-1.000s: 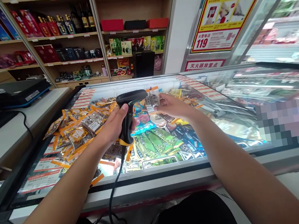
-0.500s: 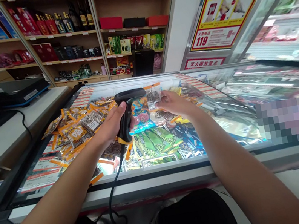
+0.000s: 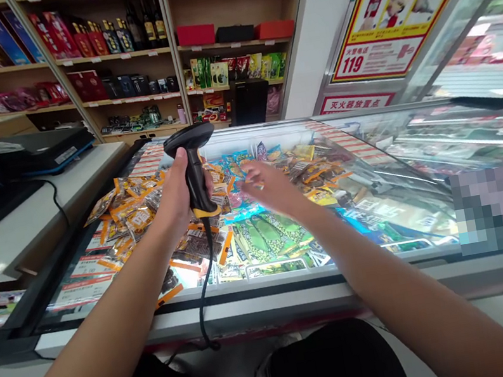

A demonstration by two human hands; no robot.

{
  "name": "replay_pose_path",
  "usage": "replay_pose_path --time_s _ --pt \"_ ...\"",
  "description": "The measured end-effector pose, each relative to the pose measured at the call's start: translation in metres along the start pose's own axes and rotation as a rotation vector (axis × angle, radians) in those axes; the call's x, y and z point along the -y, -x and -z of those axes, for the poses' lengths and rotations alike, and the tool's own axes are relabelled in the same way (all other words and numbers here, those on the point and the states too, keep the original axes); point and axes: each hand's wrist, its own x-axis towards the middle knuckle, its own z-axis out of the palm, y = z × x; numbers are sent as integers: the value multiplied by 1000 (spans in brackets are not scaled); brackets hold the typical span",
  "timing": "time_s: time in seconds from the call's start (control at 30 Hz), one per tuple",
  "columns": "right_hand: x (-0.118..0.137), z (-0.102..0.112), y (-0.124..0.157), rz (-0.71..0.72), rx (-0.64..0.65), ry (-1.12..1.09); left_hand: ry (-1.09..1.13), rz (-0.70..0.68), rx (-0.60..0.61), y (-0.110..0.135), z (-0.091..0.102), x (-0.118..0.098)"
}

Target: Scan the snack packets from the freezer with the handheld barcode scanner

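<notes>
My left hand (image 3: pixel 174 196) grips a black barcode scanner (image 3: pixel 192 160) by its handle and holds it upright above the chest freezer's glass lid (image 3: pixel 372 162). The scanner's cable (image 3: pixel 204 286) hangs down over the freezer's front edge. My right hand (image 3: pixel 267 188) hovers low over a heap of snack packets (image 3: pixel 259 232) lying on the lid. Its fingers are stretched toward the left and slightly blurred, and I see no packet in them. More orange-edged packets (image 3: pixel 133 218) are piled left of the scanner.
A white counter (image 3: pixel 8 235) with a black till device (image 3: pixel 40 152) stands at the left. Wooden shelves (image 3: pixel 123 55) of bottles and boxes line the back wall. A yellow and red poster (image 3: pixel 389 4) hangs at the right above a second freezer (image 3: pixel 487 129).
My left hand has raised the scanner and swung it left and upright. The clear packet that my right hand held up is gone from it, and that hand has dropped toward the heap.
</notes>
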Motion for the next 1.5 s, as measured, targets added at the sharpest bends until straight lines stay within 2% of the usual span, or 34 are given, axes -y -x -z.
replay_pose_path --time_s 0.07,0.1,0.2,0.33,0.43,0.53,0.67,0.73,0.8,0.9,1.0,1.1,1.3,1.5 --pt "15 -27 4 -68 150 -139 -9 0 0 0 -1 0" --pt "19 -38 5 -93 176 -187 -17 3 0 0 -1 0" --pt "20 -59 6 -163 177 -281 -43 14 10 0 -1 -2" --pt "14 -65 4 -172 138 -213 -69 33 24 1 -3 -3" --pt "15 -62 4 -113 163 -140 -90 34 12 2 -3 -2" --pt "18 -56 4 -178 177 -164 -82 27 23 2 -3 -1" --pt "12 -42 0 -316 124 -414 -83 3 68 1 -1 3" --pt "5 -31 -5 -349 45 -575 -137 1 106 2 1 5" --pt "-3 -19 -11 -371 -96 -682 -218 20 176 3 4 6" --pt "-13 0 -18 -399 -277 -765 -370 77 350 7 9 8" --pt "-18 11 -21 -394 -330 -764 -512 116 503 10 14 11" --pt "-20 15 -23 -399 -345 -741 -582 120 574 11 16 12" --pt "-21 13 -21 -445 -358 -781 -607 81 597 11 14 8" --pt "-24 20 -24 -399 -367 -676 -593 75 562 8 16 11"
